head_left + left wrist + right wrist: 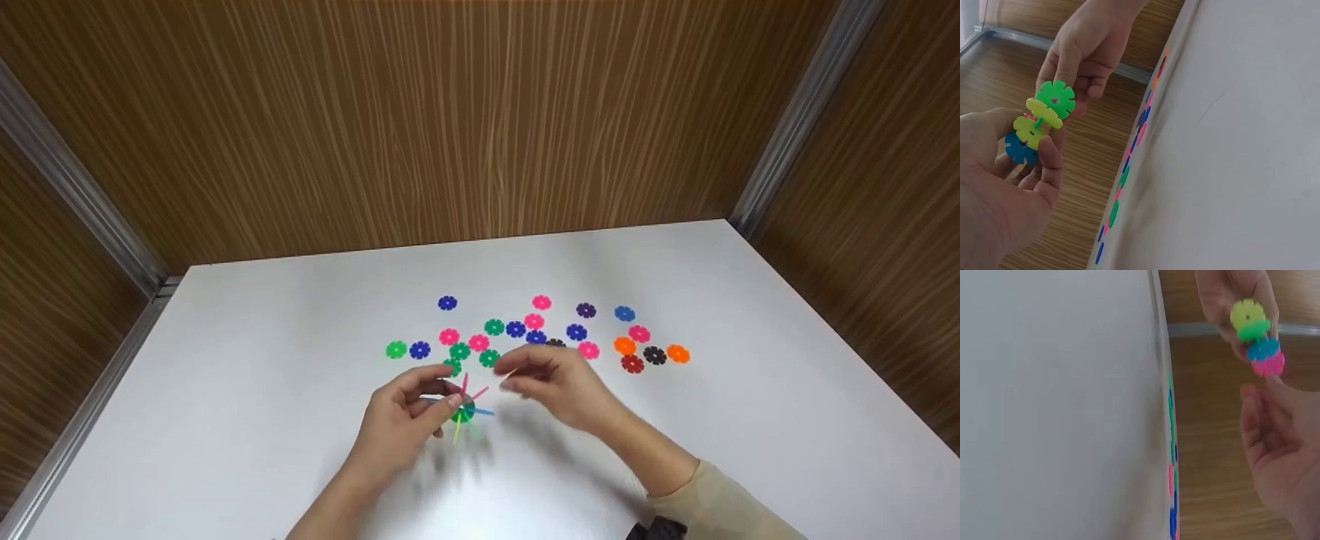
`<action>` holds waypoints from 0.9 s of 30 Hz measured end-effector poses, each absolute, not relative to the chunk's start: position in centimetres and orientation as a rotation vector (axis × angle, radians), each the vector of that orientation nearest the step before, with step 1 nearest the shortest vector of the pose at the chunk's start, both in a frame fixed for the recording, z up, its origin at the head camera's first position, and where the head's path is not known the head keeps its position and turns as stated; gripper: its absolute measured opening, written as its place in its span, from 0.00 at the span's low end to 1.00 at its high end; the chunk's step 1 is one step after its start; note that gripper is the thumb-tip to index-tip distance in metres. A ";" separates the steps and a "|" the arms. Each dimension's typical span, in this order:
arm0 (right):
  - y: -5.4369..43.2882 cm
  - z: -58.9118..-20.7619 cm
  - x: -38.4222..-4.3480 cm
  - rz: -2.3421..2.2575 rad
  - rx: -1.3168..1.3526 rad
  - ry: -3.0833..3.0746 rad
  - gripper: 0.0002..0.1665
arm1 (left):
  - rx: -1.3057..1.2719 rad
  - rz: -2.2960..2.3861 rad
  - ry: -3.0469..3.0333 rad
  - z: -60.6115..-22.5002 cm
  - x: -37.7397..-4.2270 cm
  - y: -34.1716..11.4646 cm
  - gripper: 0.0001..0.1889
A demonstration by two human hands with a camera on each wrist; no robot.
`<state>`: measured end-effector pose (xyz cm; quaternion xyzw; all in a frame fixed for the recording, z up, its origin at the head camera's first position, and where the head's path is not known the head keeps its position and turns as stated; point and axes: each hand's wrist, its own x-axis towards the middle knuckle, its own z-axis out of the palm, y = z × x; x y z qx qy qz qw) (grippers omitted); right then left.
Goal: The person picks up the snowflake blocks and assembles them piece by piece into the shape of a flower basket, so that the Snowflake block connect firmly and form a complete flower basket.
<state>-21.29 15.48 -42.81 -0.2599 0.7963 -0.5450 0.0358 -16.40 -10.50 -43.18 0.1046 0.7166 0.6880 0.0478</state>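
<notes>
My left hand [405,416] pinches a cluster of joined notched plastic discs [463,409] above the white table. In the left wrist view, yellow, bright green and blue discs show in the cluster [1030,132], set into one another at angles; the left thumb and fingers close round its lower part. A pink disc [1268,364] sticks out of it in the right wrist view. My right hand [559,382] is just right of the cluster, fingers loosely bent, with a gap between thumb and forefinger. Its thumb tip overlaps the pink disc's edge in the right wrist view.
Several loose notched discs lie flat on the white table [300,360] beyond the hands, among them a dark blue disc [448,303], an orange disc [679,354] and a black disc [655,355]. A wood-patterned wall [450,135] stands behind the table.
</notes>
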 end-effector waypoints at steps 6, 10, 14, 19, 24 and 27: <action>17.6 -44.0 -24.3 -1.285 -0.619 2.699 0.16 | 0.276 2.097 2.232 -43.1 -16.5 -10.6 0.17; 17.8 -44.9 -25.3 -1.068 -0.648 2.739 0.18 | 0.291 2.095 2.244 -43.3 -16.5 -10.5 0.17; 17.6 -44.9 -25.4 -0.943 -0.730 2.788 0.17 | 0.301 2.083 2.256 -43.5 -16.5 -10.5 0.17; 17.6 -44.6 -25.1 -0.934 -0.791 2.776 0.12 | 0.297 2.083 2.220 -43.6 -16.3 -10.4 0.18; 17.2 -43.4 -23.7 -1.279 -0.723 2.597 0.06 | 0.307 2.050 2.243 -43.5 -16.2 -10.0 0.17; 16.1 -41.9 -22.3 -1.485 -0.736 2.469 0.07 | 0.353 2.029 2.247 -43.5 -16.1 -9.8 0.18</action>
